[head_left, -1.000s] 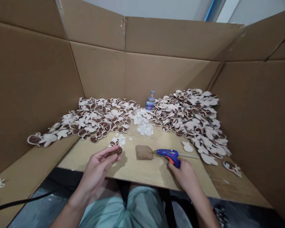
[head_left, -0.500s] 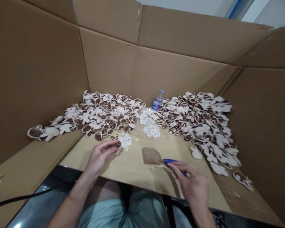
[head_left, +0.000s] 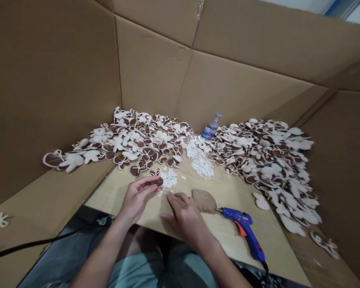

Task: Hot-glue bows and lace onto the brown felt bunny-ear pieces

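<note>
My left hand [head_left: 139,198] pinches a brown round felt piece with a cream cord bow [head_left: 158,183] between thumb and fingers, just above the table. Right beside it lies a small heap of white tags [head_left: 170,177]. My right hand [head_left: 186,216] is low over the table, to the right of the left one, its thumb apart from the fingers and nothing visible in it. A blue glue gun with an orange trigger [head_left: 243,224] rests on the table to the right, its nozzle at the edge of a brown pad [head_left: 204,201].
Large piles of brown and white felt pieces lie at the left [head_left: 138,140] and right [head_left: 270,160]. Between them are a plastic bag of white tags [head_left: 202,163] and a water bottle [head_left: 210,128]. Cardboard walls [head_left: 156,76] surround the table [head_left: 132,212].
My right hand has let go of the glue gun, leaving it on the table, and has moved left towards the white tags. The left hand still holds the brown piece. The view has shifted.
</note>
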Available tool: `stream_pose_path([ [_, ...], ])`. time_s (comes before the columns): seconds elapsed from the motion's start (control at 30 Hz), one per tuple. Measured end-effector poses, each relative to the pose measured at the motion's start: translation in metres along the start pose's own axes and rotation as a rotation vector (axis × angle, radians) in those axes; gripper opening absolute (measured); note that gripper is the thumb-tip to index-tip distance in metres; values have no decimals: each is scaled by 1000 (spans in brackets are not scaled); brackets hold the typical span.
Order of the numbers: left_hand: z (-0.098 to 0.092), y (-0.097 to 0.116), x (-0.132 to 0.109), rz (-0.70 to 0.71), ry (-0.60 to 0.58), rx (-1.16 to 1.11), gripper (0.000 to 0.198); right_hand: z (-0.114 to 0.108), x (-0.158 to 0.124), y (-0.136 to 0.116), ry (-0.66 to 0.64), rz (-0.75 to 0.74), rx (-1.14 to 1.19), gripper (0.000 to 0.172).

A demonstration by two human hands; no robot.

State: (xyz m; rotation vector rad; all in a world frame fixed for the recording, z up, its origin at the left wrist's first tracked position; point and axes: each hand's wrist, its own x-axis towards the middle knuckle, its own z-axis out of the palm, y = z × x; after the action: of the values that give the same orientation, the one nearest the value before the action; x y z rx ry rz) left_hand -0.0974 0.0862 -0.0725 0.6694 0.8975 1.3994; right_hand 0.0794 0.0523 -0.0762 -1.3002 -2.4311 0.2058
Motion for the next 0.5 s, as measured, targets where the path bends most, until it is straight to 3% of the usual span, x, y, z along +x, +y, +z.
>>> stream_pose_path([
  [0.07,0,-2,1,-1,-10,3,25,4,-15,-3,27,-20,73,58],
  [0.23,0,-6,2,24,-47,63,22,12,-50,-14,198,-95,310,22],
  [0.3,0,-6,1,33,-76,104,22,12,-54,-19,266,34,451,18],
  [0.43,3,-2,-4,57,-140,194,20,2,-45,-26,419,484,916,4],
  [0.5,5,-1,-7,77,-182,259,19,-3,-38,-27,506,606,1130,14],
])
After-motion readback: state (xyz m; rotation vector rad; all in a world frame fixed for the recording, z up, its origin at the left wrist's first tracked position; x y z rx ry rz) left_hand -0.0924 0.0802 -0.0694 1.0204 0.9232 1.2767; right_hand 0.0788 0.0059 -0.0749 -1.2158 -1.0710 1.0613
